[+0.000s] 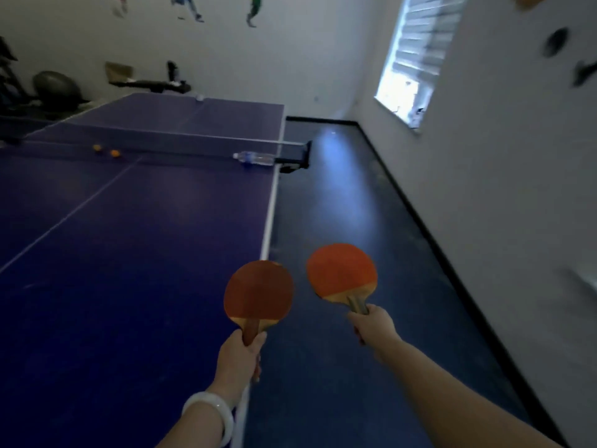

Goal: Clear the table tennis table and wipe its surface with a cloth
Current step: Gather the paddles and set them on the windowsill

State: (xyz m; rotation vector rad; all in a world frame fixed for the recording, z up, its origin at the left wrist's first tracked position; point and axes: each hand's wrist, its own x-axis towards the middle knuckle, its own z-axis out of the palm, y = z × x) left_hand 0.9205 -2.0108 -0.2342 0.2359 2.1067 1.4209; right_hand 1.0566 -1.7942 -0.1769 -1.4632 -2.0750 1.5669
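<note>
left grip (240,357): closed around the handle of a red paddle (258,294), blade up, over the counter's right edge; white bangle (213,415) on the wrist.
right grip (374,324): closed around the handle of a second red paddle (341,271), held above the floor (339,205), just beside the first, not touching.
counter (113,253): purple, white lines.
net (161,142): across the middle.
orange balls (106,150): two, by the net, left.
water bottle (255,158): lying on its side at the net's right end.
white ball (200,97): far edge.
</note>
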